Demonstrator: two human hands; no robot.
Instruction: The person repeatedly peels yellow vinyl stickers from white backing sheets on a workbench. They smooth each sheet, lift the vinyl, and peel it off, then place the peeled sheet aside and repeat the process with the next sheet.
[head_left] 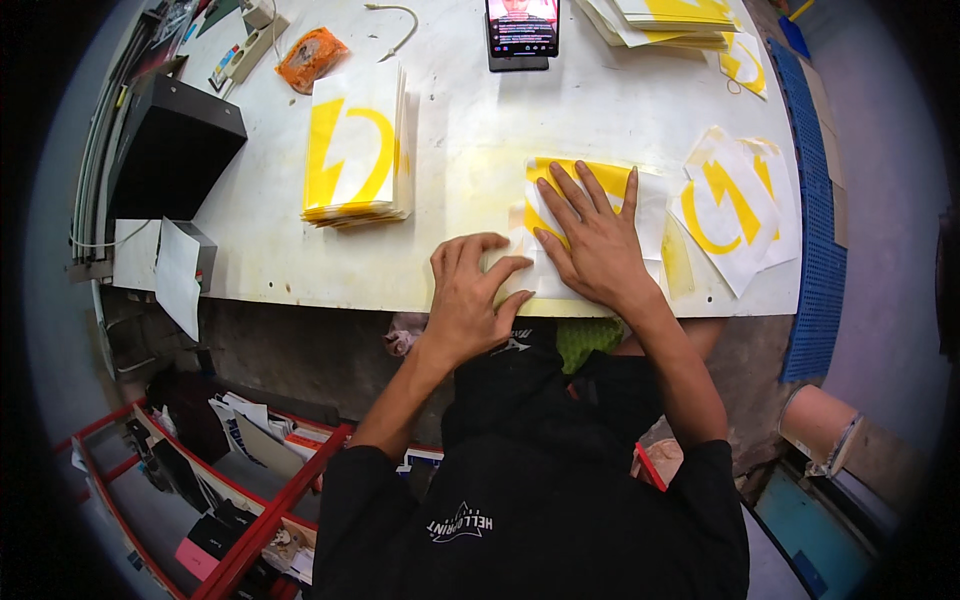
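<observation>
Near the front edge of the white table lies a white paper sheet with yellow print. My right hand rests flat on it, palm down with the fingers spread. At the sheet's left edge is my left hand, its fingers curved and apart, with the thumb pointing toward the paper; nothing shows between them. Loose sheets of the same white and yellow kind overlap to the right of my right hand. A neat stack of yellow-printed folded paper pieces, perhaps bags, stands to the left.
At the back, a phone on a stand faces me, and another yellow-and-white paper pile lies right of it. An orange packet and a black box sit at the left. Below is a red-framed rack.
</observation>
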